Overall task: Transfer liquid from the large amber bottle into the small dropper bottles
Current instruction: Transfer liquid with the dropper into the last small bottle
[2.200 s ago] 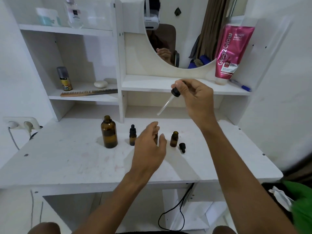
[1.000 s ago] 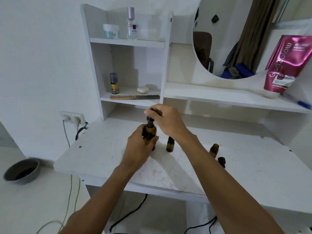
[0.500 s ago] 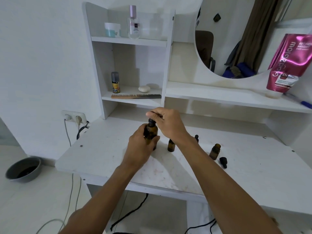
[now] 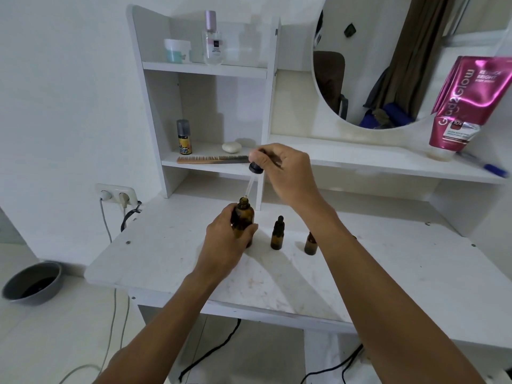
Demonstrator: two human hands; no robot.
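The large amber bottle (image 4: pixel 245 216) stands open on the white table (image 4: pixel 166 253), and my left hand (image 4: pixel 227 239) is wrapped around its body. My right hand (image 4: pixel 285 170) pinches the black bulb of a glass dropper (image 4: pixel 252 178), whose tip hangs just above the bottle's mouth. To the right stands a small amber dropper bottle (image 4: pixel 277 236) with its black cap on. A second small bottle (image 4: pixel 310 243) is partly hidden behind my right forearm.
Shelves rise at the back with a comb (image 4: pixel 212 159), a small spray can (image 4: pixel 184 137) and a pebble-like soap (image 4: pixel 231 147). A pink tube (image 4: pixel 468 106) and a blue pen (image 4: pixel 493 169) rest on the right shelf. A wall socket (image 4: pixel 116 193) sits left; a grey bowl (image 4: pixel 32 282) is on the floor.
My right hand has lifted the dropper up out of the large bottle's neck. My left hand stays around the bottle.
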